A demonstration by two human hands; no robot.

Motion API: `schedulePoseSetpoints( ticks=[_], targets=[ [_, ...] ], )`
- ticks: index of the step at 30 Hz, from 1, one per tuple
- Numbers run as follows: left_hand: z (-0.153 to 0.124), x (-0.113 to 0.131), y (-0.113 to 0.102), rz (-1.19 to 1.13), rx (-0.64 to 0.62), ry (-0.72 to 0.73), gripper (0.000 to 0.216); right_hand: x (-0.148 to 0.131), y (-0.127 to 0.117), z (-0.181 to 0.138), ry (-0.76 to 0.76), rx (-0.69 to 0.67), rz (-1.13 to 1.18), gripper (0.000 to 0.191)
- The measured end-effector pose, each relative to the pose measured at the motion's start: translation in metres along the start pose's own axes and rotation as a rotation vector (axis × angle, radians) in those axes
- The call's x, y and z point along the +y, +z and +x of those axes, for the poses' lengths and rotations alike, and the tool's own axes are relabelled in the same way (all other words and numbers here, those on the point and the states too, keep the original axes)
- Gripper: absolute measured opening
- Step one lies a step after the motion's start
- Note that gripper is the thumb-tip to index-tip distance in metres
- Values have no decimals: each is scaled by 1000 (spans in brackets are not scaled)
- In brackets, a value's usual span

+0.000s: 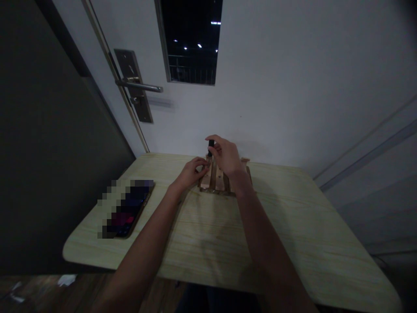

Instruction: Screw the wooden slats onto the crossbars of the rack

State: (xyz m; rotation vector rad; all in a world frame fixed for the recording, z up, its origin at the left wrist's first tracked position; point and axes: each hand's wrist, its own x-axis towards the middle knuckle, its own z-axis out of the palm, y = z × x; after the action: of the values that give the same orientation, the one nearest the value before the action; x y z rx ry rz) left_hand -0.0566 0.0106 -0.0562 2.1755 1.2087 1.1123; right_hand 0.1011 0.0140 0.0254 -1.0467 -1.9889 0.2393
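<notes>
"One thing is being worked on; where does it sit?"

"At twelve o'clock on the pale, wood-grained tabletop [202, 243]: a low, light brown, wooden-looking slatted piece [220, 184]."

"And the hands?"

"The right hand [227, 156] is closed round a short, black, cylindrical handle [211, 148], near upright over the piece's eleven o'clock corner. The left hand [190, 174] reaches in just beside it, fingertips curled at that same corner; whether they pinch anything, one cannot tell."

"How far along is it?"

"Under way, by the look of it. The slats [210, 180] lie side by side as one piece, so that much seems done. The corner below the handle is probably unfinished, since both hands are busy there. The right forearm [263, 234] crosses the five o'clock side, so what else is left stays uncertain."

"Anything nearby?"

"A flat, rectangular, dark-screened phone [130, 215] lies at nine o'clock, partly masked by pixel blocks, well apart from the piece."
</notes>
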Motion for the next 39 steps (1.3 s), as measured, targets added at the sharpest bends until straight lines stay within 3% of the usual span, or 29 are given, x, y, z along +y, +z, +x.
schedulePoseSetpoints(
  ticks=[3, 8, 12, 19, 30, 39],
  targets=[
    [0, -1, 1, 5, 8, -17, 18, 3, 2, 1, 44, 27, -17, 20],
    [0, -2, 1, 11, 7, -1, 17, 3, 3, 0, 77, 51, -37, 33],
    [0, 0, 0, 4, 1, -1, 18, 2, 3, -1, 57, 41, -63, 28],
    [0, 1, 0, -10, -4, -10, 19, -2, -2, 0, 58, -11, -36, 39],
    [0, 2, -1, -2, 3, -12, 17, 5, 2, -1, 14, 33, -57, 22],
    [-1, -1, 0, -7, 4, 0, 19, 3, -1, 0, 65, -30, 13, 41]
  ],
)
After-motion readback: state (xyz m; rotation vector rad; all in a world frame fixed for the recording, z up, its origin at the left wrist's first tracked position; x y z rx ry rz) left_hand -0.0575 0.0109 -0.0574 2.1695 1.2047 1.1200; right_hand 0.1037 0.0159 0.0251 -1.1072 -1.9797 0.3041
